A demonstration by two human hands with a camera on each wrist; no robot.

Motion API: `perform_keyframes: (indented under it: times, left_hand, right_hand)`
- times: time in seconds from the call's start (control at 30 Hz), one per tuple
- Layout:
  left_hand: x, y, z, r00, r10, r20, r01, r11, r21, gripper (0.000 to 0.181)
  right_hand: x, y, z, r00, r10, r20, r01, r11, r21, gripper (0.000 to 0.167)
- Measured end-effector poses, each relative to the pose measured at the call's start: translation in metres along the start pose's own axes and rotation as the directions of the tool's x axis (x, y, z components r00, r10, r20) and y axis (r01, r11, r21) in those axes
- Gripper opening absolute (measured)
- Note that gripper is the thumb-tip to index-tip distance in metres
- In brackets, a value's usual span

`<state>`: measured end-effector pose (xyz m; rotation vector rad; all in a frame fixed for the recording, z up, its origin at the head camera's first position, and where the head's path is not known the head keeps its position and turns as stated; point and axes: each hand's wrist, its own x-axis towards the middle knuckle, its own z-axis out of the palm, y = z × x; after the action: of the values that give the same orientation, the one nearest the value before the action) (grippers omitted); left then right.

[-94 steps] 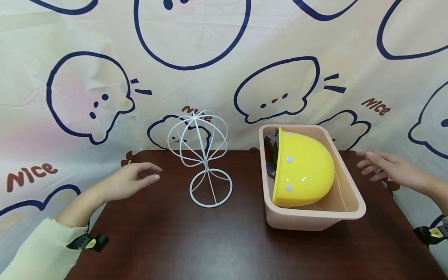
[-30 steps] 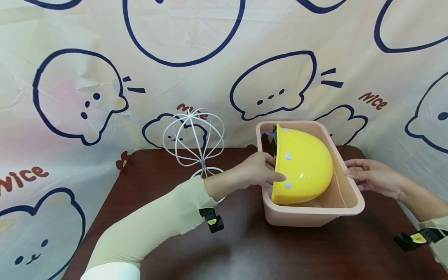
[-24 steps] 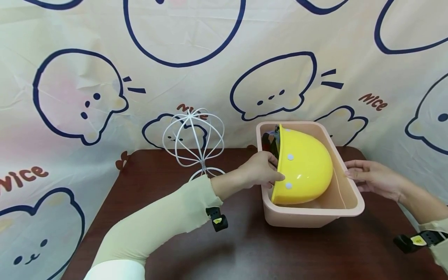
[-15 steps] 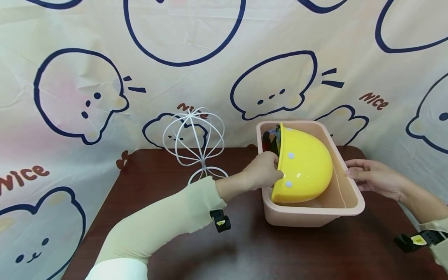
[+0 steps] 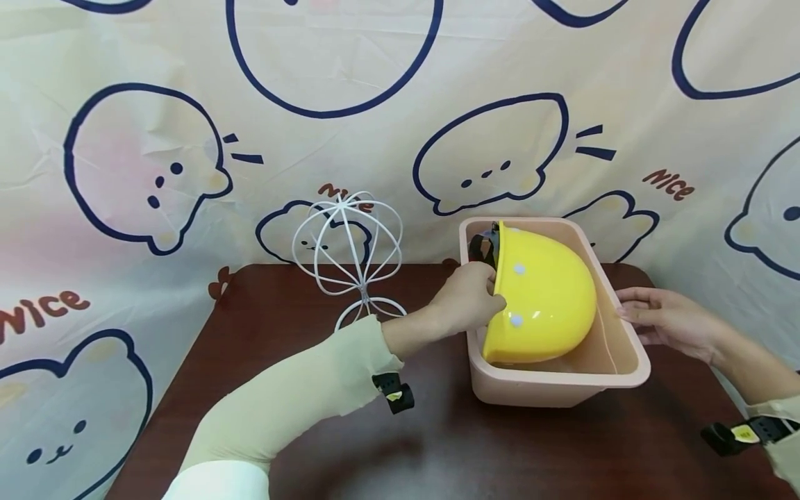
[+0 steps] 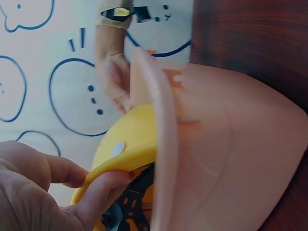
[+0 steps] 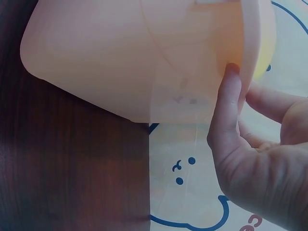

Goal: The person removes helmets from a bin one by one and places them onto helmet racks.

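Near: dark table (image 5: 500,451), peach bin (image 5: 525,389) on it, right side, long axis near to far. Right hand (image 5: 669,319) grips bin's right rim. Yellow helmet (image 5: 550,305) inside bin, on side, hollow facing left, toward nearer left hand (image 5: 469,298), which pinches helmet's left edge. Far left: wire stand (image 5: 364,288).

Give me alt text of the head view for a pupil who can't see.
The left hand grips a yellow helmet in a pink tub; the right hand holds the tub's rim. Left of the tub, a white wire stand is on the table.
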<state>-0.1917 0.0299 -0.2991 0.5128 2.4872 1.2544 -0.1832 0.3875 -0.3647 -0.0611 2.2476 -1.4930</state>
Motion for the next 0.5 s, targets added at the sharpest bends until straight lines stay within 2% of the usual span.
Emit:
perform_keyframes:
  times: [0.2,0.37,0.5]
  left_hand:
    - [-0.006,0.008,-0.017,0.998,0.069,-0.005,-0.069,0.99,-0.12,0.022]
    - [-0.011,0.016,-0.032,0.992,0.123,-0.035,-0.127,0.964,-0.232,0.026]
    - [-0.012,0.02,-0.041,0.989,0.134,-0.058,-0.145,0.946,-0.289,0.031]
  right_hand:
    - [0.0,-0.002,0.002,1.0,-0.005,-0.009,0.005,1.0,-0.019,0.062]
    - [0.0,-0.003,0.001,1.0,-0.013,-0.007,0.012,1.0,-0.019,0.055]
    - [0.0,-0.003,0.002,1.0,-0.02,-0.008,0.02,1.0,-0.017,0.053]
